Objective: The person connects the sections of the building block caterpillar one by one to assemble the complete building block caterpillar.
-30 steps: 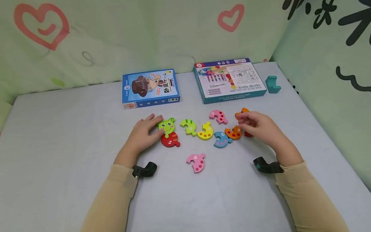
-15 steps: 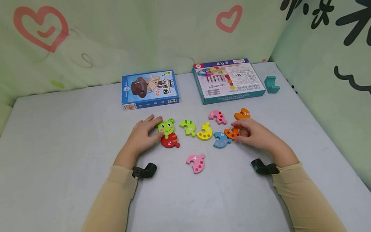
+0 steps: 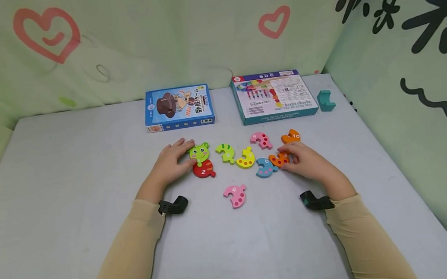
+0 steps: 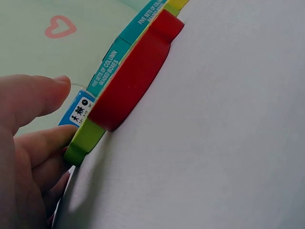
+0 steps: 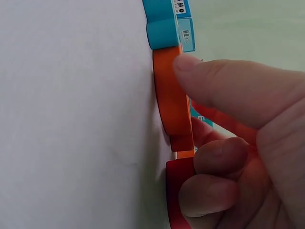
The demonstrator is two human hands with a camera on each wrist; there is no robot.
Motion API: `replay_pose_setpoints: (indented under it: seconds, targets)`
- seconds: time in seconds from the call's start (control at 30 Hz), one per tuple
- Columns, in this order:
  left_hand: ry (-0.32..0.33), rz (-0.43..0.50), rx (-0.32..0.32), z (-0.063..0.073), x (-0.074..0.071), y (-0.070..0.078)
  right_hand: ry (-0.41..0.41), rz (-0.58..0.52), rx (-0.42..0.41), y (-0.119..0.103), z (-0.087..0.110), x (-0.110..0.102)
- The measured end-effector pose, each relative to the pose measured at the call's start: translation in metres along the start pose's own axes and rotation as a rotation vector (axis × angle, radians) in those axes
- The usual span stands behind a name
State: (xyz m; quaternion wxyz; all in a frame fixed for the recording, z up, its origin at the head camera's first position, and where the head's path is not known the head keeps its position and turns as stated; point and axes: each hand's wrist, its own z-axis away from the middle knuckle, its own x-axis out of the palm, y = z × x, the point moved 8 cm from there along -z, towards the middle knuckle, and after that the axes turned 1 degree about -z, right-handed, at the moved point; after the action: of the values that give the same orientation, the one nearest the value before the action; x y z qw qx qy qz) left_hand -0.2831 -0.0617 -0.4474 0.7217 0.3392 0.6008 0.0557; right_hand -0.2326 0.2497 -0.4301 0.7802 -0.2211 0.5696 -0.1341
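Note:
My left hand [image 3: 173, 162] rests beside the green frog-faced puzzle piece [image 3: 199, 152], its fingers extended and touching that piece's edge. The red piece numbered 2 [image 3: 204, 170] joins it below. My right hand [image 3: 307, 161] pinches the orange spotted puzzle piece [image 3: 279, 160] between thumb and fingers, flat on the table. The blue piece [image 3: 265, 168] touches that orange piece on its left. Under my curled right fingers lies a red piece [image 5: 177, 191], hidden in the head view. Behind the hand is the orange piece numbered 10 [image 3: 291, 136].
Between the hands lie green [image 3: 226, 152], yellow [image 3: 246, 158] and pink [image 3: 260, 140] pieces. Nearer is the pink piece numbered 4 [image 3: 236, 196]. A blue box [image 3: 179, 109], a teal-edged box [image 3: 275, 97] and a teal block [image 3: 326, 101] stand at the back of the white table [image 3: 75, 188].
My right hand has moved left from beside the orange piece numbered 10 to the orange spotted piece and taken hold of it. My left hand has stayed at the frog-faced piece.

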Motion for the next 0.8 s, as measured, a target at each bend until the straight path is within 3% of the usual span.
replay_pose_setpoints:
  seconds: [0.8]
  targets:
    - [0.004,-0.001,-0.002,0.0000,0.0004,-0.0004,-0.016,0.083,0.015,-0.0016,-0.0007,0.0042]
